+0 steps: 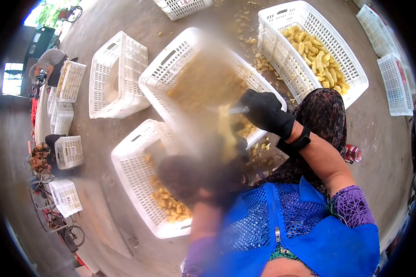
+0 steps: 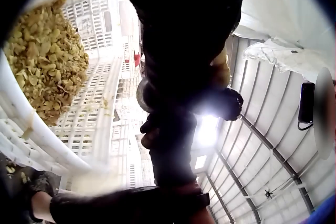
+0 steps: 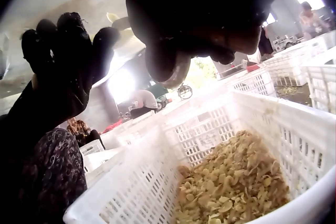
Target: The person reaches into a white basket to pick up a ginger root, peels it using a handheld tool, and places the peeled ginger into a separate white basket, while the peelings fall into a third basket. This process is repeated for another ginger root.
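Note:
In the head view my right hand (image 1: 263,111), in a black glove, grips a small peeling tool (image 1: 238,110) with a shiny narrow end. The tool touches the top of a long, peeled yellow piece of produce (image 1: 226,134). My gloved left hand (image 1: 240,147) holds this piece from below, partly lost in a blur. Both hands are over a white crate (image 1: 268,94) of yellowish peelings (image 3: 231,182). The right wrist view shows the left hand's curled fingers (image 3: 71,35) beside the dark right hand (image 3: 199,14).
A crate (image 1: 286,60) of peeled yellow pieces (image 1: 316,57) stands at the right. Another crate (image 1: 129,171) with yellow pieces (image 1: 168,201) is near my left side. Further crates (image 1: 120,74) and people sit leftward. A red can (image 1: 353,153) lies by my knee.

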### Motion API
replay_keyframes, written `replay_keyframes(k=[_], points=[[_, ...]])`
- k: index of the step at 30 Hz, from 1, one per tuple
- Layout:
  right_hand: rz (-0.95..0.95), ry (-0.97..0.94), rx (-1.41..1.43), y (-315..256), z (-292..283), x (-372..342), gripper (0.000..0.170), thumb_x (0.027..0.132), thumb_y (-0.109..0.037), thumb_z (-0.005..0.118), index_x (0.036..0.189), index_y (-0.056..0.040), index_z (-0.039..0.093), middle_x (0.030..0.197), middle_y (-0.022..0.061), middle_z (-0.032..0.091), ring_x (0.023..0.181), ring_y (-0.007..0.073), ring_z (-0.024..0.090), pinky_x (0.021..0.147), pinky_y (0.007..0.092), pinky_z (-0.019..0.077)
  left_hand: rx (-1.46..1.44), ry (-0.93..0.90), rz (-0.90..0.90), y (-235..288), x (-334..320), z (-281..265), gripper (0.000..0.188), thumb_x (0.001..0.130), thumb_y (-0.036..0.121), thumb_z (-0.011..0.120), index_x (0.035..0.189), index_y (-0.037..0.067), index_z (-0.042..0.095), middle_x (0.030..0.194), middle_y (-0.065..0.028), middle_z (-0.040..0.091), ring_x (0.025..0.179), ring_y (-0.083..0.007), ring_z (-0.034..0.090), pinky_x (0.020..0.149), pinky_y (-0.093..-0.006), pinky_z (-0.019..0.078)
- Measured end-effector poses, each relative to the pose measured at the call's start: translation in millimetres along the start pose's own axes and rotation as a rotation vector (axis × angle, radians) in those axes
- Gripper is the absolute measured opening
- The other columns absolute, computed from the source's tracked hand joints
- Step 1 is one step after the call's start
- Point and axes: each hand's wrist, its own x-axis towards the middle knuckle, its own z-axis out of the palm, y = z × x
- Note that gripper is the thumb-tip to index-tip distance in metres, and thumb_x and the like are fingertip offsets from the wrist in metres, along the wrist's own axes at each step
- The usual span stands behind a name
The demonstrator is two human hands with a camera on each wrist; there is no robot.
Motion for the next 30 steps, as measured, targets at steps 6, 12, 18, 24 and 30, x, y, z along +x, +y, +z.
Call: replay_keyframes(k=[6, 12, 18, 24, 30], points=[[0.122, -0.309, 0.118, 26.5, 24.4, -1.4, 0.019, 0.08, -0.03, 0.06, 0.085, -0.0118, 0.06, 0.074, 0.0114, 0.06, 0.064, 0.0297, 0.06, 0.054, 0.0363, 0.0468, 0.1, 0.032, 0.028, 7.6, 0.4, -2.6, 0.035, 0.088, 0.013, 0.045, 0.121, 0.002, 0.044, 0.091, -0.0136, 0.054, 0.085, -0.0271, 0.052, 0.073, -0.0364, 0.0435], [0.043, 0.059, 0.496, 34.6, 27.2, -1.3, 0.024, 0.078, -0.023, 0.066, 0.095, -0.0052, 0.063, 0.074, 0.0052, 0.064, 0.065, 0.0169, 0.061, 0.058, 0.0301, 0.047, 0.021, 0.093, 0.031, -17.0, 5.9, -2.2, 0.031, 0.087, 0.012, 0.046, 0.116, 0.0, 0.046, 0.089, -0.013, 0.056, 0.083, -0.0246, 0.053, 0.072, -0.0342, 0.0439], [0.417, -0.191, 1.11, 1.3, -51.6, 14.7, 0.02, 0.075, -0.017, 0.07, 0.091, -0.0063, 0.065, 0.063, -0.0019, 0.056, 0.048, 0.0025, 0.046, 0.043, 0.0183, 0.0351, -0.029, 0.163, 0.058, -34.6, 11.3, 6.6, 0.027, 0.086, 0.011, 0.048, 0.111, -0.001, 0.049, 0.089, -0.0126, 0.057, 0.081, -0.0221, 0.054, 0.071, -0.0319, 0.0443], [-0.342, 0.307, 0.075, 49.2, 28.5, 2.8, 0.025, 0.077, -0.022, 0.068, 0.095, -0.0055, 0.062, 0.06, 0.0004, 0.056, 0.042, 0.0049, 0.046, 0.037, 0.0189, 0.0338, -0.042, 0.254, 0.055, -61.6, 16.4, 21.9, 0.023, 0.085, 0.009, 0.051, 0.105, -0.003, 0.052, 0.088, -0.0122, 0.058, 0.079, -0.0195, 0.055, 0.07, -0.0297, 0.0447], [0.73, -0.166, 1.256, 0.1, -63.8, 17.1, 0.015, 0.078, -0.025, 0.066, 0.08, -0.011, 0.06, 0.052, -0.0012, 0.05, 0.04, 0.0062, 0.043, 0.038, 0.0196, 0.0314, -0.394, 0.22, -0.056, -108.2, 24.7, 48.3, 0.029, 0.086, 0.015, 0.053, 0.107, -0.004, 0.052, 0.093, -0.0131, 0.058, 0.085, -0.0185, 0.055, 0.075, -0.0289, 0.0441]])
